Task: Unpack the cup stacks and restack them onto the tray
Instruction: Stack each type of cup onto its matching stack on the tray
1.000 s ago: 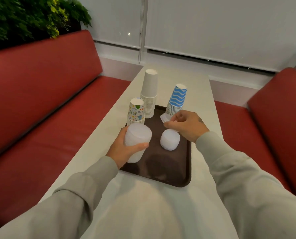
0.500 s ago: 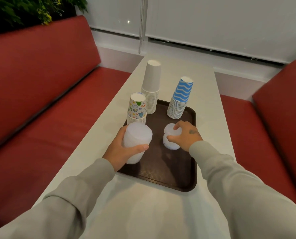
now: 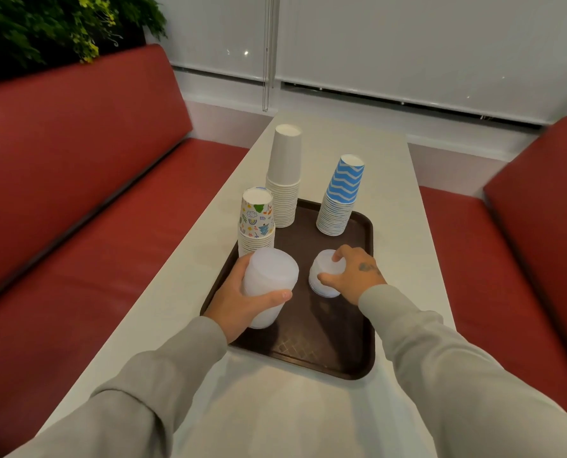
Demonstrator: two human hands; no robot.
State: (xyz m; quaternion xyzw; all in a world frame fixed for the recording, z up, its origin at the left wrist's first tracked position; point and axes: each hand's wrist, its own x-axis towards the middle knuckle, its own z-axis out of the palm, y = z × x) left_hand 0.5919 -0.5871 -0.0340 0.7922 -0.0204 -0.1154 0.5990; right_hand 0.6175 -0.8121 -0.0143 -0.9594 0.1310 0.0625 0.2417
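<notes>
**Cup stacks at the brown tray: holdings and positions**

- Item 1. Dark brown rectangular plastic tray [image 3: 325, 342], lying flat on the long white bench [image 3: 397, 180]. It served as the reference for all entries below.
- Item 2. Tall stack of frosted translucent plastic cups [image 3: 270, 279], mouths down and tilted, over the tray's near-left part. The left hand [image 3: 234, 300] gripped it, with the thumb across the front and the fingers wrapped behind. Whether its lower end touched the tray could not be told.
- Item 3. Short stack of frosted translucent plastic cups [image 3: 321, 285], mouths down, standing on the tray right of centre. The right hand [image 3: 353, 272] was curled over it, thumb on the near side and fingertips on top.
- Item 4. Stack of plain white paper cups [image 3: 283, 180], inverted, at the tray's far-left corner. It was the tallest stack.
- Item 5. Stack of blue-and-white wave-striped paper cups [image 3: 341, 196], inverted and leaning slightly, on the tray's far-right part.
- Item 6. Stack of white paper cups with coloured doodle print [image 3: 256, 223], inverted, at the tray's left edge. It stood just behind Item 2, and its base was hidden.
- Item 7. Red padded seats [image 3: 93, 193] ran along both sides of the bench, left and right of the tray.
</notes>
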